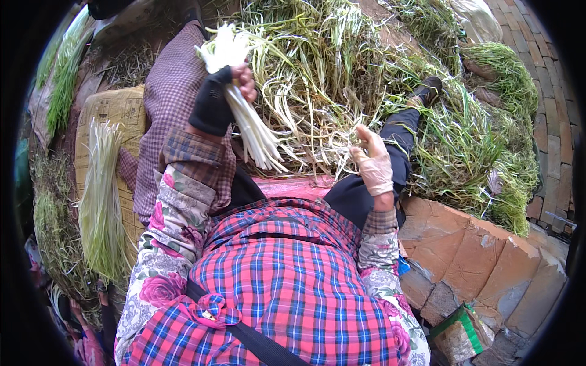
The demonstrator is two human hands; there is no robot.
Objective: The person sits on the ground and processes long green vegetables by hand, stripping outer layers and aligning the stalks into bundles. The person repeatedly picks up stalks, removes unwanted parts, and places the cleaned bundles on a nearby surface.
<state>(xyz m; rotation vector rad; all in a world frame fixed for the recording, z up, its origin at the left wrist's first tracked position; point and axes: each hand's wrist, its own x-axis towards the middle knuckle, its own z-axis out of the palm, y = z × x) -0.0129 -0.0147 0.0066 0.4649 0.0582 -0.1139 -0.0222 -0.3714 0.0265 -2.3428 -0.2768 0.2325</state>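
Note:
My left hand (224, 98), in a black fingerless glove, grips a bundle of white, chive-like stalks (256, 128) around its middle. The bundle slants, one end up near my knee and the loose ends down between my legs. My right hand (373, 160), in a thin pale glove with bare fingertips, is raised above my right thigh, its thumb and fingers apart and nothing visible between them. Before me lies a heap of loose, tangled green and whitish stalks (311, 91). A neat bunch of pale green stalks (103, 206) rests on a yellow printed package (135, 110) at my left.
Brown slabs (458, 251) and a green-and-white carton (462, 334) are at my lower right. Brick paving (551, 114) runs along the right edge. More green bundles (68, 87) lie at upper left. Part of another person (89, 343) shows at lower left.

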